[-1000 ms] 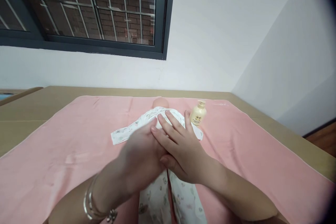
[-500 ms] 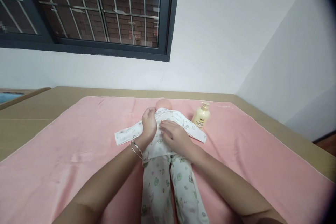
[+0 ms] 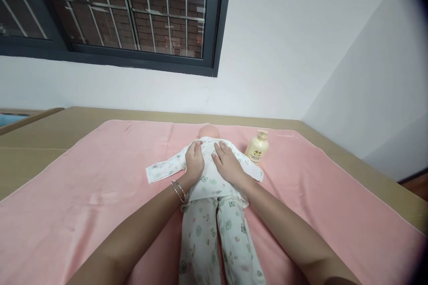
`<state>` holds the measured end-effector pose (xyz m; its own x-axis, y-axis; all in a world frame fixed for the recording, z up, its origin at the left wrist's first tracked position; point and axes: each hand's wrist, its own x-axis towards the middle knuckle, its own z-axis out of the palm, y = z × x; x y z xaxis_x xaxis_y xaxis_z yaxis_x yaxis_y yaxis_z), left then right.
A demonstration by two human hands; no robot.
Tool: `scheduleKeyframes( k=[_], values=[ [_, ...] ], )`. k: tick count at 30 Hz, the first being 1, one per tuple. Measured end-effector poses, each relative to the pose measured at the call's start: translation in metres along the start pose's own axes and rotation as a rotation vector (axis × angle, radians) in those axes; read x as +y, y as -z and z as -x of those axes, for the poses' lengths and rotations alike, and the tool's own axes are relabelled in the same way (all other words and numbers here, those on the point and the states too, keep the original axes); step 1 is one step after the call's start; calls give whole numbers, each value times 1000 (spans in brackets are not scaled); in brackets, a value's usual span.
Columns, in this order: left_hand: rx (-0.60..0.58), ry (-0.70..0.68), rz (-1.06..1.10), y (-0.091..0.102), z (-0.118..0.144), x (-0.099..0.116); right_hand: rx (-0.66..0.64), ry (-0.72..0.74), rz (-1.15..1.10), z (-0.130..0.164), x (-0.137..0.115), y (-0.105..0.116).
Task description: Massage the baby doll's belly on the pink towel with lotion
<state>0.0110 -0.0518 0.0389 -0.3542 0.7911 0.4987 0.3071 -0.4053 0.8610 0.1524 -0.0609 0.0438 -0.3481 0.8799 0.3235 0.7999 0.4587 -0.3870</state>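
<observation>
A baby doll in a white printed top (image 3: 214,187) and matching printed trousers (image 3: 200,236) lies stretched out, its bare round head (image 3: 209,131) at the far end and its sleeves spread to both sides. No face shows on it. My left hand (image 3: 194,160) rests on the left side of the upper body, fingers extended and close together, with bangles at the wrist. On the right side of the upper body, my right hand (image 3: 228,163) lies with its fingers stretched out and slightly apart. Neither hand grips anything.
Under the doll is a pink sheet (image 3: 110,178) on a tan surface (image 3: 36,147). A pale yellow pump bottle (image 3: 257,147) stands beside the right sleeve. A white wall (image 3: 267,44) and a dark-framed barred window (image 3: 133,13) rise behind.
My right hand has shifted up and right across the doll's upper body. My left hand has moved slightly right, further onto the top. The doll and bottle stay in place.
</observation>
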Motion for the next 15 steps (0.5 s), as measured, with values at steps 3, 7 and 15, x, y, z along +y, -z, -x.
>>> scheduleKeyframes(
  k=[3, 7, 15],
  values=[
    [7, 25, 4, -1, 0, -2, -3, 79, 78, 20, -27, -4],
    [14, 53, 24, -1, -1, -6, -74, 312, 58, 18, -30, 2],
    [-15, -13, 5, 0, 1, -1, 12, -33, 9, 1, -8, 1]
  ],
)
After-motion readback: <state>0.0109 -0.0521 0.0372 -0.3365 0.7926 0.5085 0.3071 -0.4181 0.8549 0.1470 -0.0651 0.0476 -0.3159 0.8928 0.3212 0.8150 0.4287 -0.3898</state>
